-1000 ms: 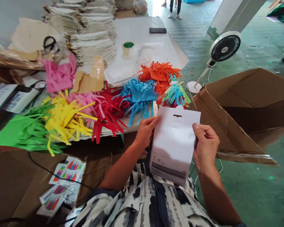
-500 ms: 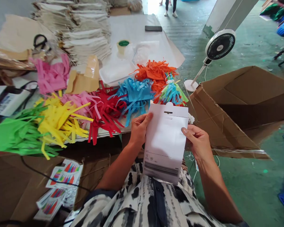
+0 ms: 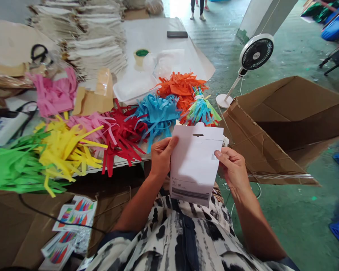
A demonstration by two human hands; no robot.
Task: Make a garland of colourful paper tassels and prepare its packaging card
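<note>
I hold a white card package (image 3: 194, 163) with a hang hole at its top upright in front of my chest. My left hand (image 3: 161, 156) grips its left edge, thumb on the front. My right hand (image 3: 233, 169) pinches its right edge. Just beyond it, on the table (image 3: 158, 35), lies a bound multicoloured paper tassel (image 3: 202, 109) next to piles of fringed paper: orange (image 3: 180, 84), blue (image 3: 156, 113), red (image 3: 121, 135), yellow (image 3: 67, 146), green (image 3: 14, 165) and pink (image 3: 53, 92).
An open cardboard box (image 3: 285, 124) lies on its side to the right. A small fan (image 3: 252, 56) stands on the green floor. Printed cards (image 3: 73, 216) lie at lower left. Scissors (image 3: 39, 52), a tape roll (image 3: 141, 56), a phone (image 3: 177, 34) and stacked beige sheets (image 3: 93, 41) are on the table.
Both hands drew the white package slightly lower and closer to my body. My view shifted a little to the right.
</note>
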